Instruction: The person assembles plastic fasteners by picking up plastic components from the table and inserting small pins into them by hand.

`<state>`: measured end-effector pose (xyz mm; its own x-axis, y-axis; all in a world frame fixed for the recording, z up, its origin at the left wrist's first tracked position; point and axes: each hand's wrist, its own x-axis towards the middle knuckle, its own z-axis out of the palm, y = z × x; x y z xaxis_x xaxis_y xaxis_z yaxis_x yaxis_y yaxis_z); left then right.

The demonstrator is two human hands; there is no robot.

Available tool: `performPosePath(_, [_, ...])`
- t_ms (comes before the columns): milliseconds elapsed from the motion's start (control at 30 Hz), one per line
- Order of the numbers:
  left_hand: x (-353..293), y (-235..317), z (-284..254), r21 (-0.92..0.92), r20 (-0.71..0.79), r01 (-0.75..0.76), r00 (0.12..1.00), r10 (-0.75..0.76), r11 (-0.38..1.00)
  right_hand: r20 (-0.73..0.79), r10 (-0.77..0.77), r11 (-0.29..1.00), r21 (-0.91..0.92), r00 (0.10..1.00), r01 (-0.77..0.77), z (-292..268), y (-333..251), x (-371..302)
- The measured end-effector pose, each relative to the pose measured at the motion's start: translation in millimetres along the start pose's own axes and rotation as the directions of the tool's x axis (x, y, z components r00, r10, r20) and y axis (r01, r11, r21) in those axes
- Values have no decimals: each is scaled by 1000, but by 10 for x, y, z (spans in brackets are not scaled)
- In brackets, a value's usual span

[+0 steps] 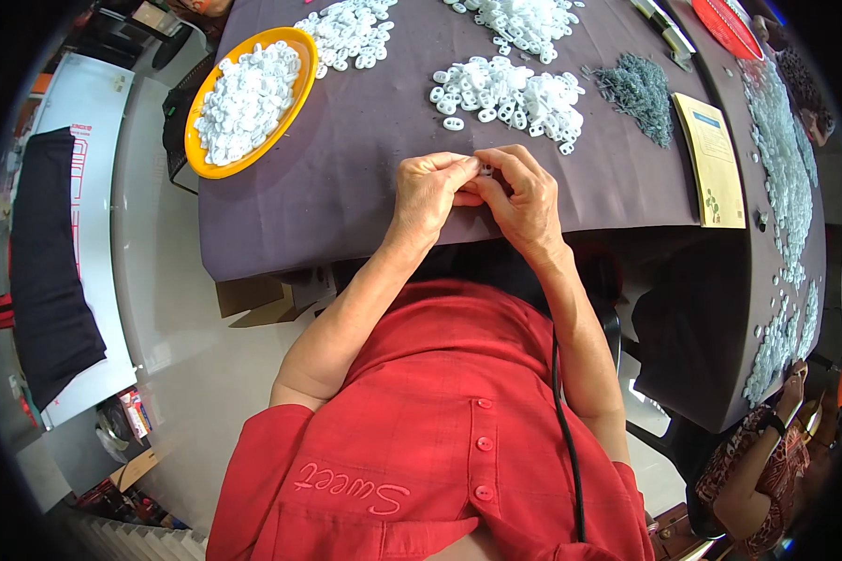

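Both hands meet at the near edge of the cloth-covered table (pixel 337 178), fingertips pinched together. My left hand (pixel 426 198) and my right hand (pixel 526 201) are closed on a small white plastic piece (pixel 486 170), mostly covered by the fingers. It looks like the loose oval pieces with holes in the white pile (pixel 510 98) just beyond my hands. Right of that pile lies a heap of small grey-clear plastic parts (pixel 638 96). To the left, a yellow oval bowl (pixel 301 93) is filled with white pieces.
More white piles (pixel 351 35) lie farther back. A yellow booklet (pixel 709 164) rests near the table's right part. Beyond it, clear pieces (pixel 778 159) spread across another table with a red basket (pixel 725 28). Another person's arm (pixel 753 477) is at lower right. A black cable (pixel 567 430) hangs over my shirt.
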<state>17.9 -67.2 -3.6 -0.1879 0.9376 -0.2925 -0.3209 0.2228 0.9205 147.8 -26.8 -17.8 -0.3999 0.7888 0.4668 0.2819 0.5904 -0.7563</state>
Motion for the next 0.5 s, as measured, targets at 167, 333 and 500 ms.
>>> performPosePath(167, [28, -11, -35, 36, 25, 0, 1000, 0, 999, 22, 13, 1000, 2, 1000, -13, -6, -5, 2])
performPosePath(333, [29, -43, -50, 67, 21, -32, 999, 30, 997, 21, -14, 1000, 8, 1000, 14, -8, -11, 4])
performPosePath(500, [2, -56, -40, 68, 21, -49, 999, 48, 996, 23, -22, 1000, -6, 999, 23, -9, -3, -10])
